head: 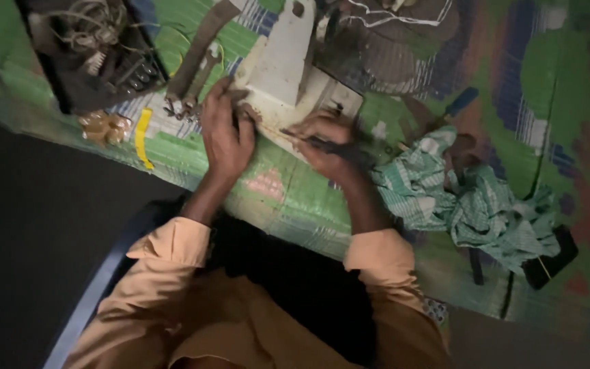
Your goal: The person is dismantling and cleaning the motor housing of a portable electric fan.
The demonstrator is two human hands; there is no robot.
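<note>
A white, worn appliance base (283,65) lies on a green patterned mat (288,198). My left hand (225,133) rests flat against its near left edge and steadies it. My right hand (326,147) is closed around a dark-handled tool (336,145) whose thin tip points left at the base's near edge, between both hands. Both sleeves are orange.
A dark device with loose wires (93,51) sits at the far left, with spanners (196,78) and a yellow strip (143,137) beside it. A fan grille (394,41) lies behind the base. A green checked cloth (469,205) and a blue-handled screwdriver (455,106) lie at the right.
</note>
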